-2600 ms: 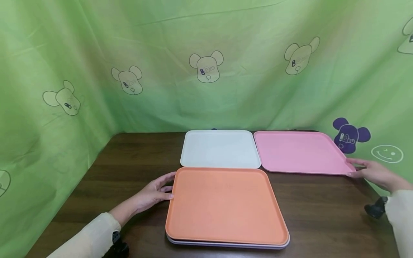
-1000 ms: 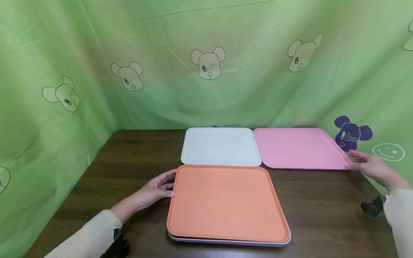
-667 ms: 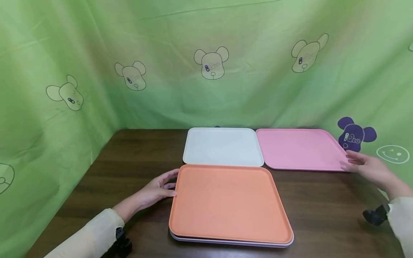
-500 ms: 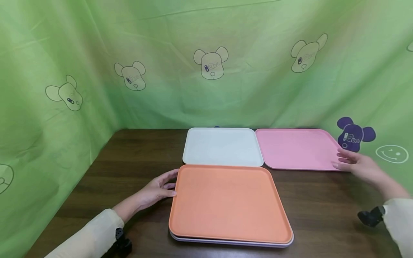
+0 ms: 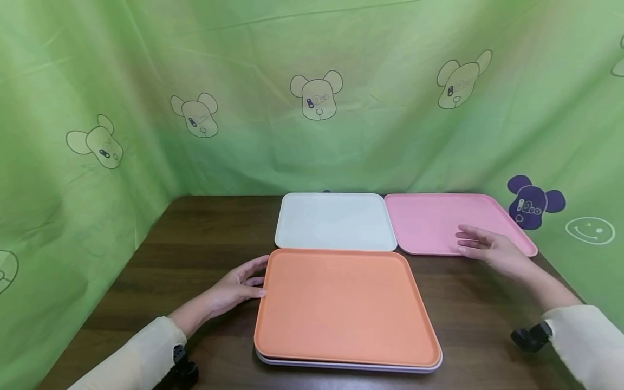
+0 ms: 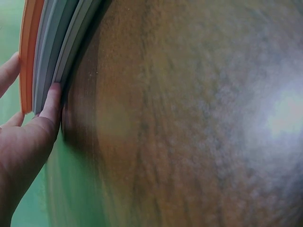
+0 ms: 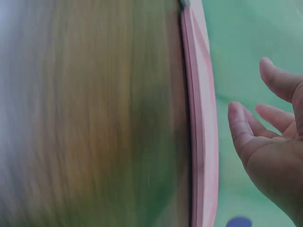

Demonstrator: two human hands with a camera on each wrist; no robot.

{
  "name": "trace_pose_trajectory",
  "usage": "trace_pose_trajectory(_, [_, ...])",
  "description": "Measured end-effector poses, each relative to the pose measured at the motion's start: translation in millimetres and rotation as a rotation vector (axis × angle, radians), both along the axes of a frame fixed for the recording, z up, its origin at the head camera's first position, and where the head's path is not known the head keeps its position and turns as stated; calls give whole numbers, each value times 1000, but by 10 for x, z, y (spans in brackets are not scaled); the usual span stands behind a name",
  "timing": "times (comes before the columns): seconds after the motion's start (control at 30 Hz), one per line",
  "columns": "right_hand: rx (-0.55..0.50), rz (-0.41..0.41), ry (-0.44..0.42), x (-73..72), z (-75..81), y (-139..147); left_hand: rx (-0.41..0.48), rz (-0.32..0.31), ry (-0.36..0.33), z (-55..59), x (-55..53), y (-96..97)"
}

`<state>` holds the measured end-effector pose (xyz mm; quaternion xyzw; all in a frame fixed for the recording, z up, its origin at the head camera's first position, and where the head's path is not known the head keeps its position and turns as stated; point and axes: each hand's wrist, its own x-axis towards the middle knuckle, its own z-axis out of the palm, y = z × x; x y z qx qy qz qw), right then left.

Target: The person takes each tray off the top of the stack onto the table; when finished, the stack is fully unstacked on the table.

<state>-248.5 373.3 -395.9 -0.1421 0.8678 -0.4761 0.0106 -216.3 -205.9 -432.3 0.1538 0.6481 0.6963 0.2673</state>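
Note:
A stack of rectangular trays lies at the front of the dark wooden table, with an orange tray on top. Pale lavender and grey tray edges show beneath it in the left wrist view. My left hand rests spread fingertips against the stack's left side. Behind it lie a white tray and a pink tray, side by side. My right hand hovers over the pink tray's front edge, fingers loosely bent and holding nothing; the right wrist view shows it apart from the tray.
The wooden table reaches back to a green curtain printed with bear heads, which also hangs along both sides. Black wrist devices sit at the sleeve cuffs.
My right hand has left the pink tray's right front corner and moved left over its front edge. The left hand and the trays stay in place; the head view shifts slightly.

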Motion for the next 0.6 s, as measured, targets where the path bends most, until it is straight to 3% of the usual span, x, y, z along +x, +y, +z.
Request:
trace_pose_trajectory(0.17, [-61, 45, -31, 51, 40, -275, -9, 3, -1, 9, 6, -1])
trace_pose_trajectory(0.6, [-65, 77, -87, 193, 20, -757, -1, 3, 5, 4, 4, -5])
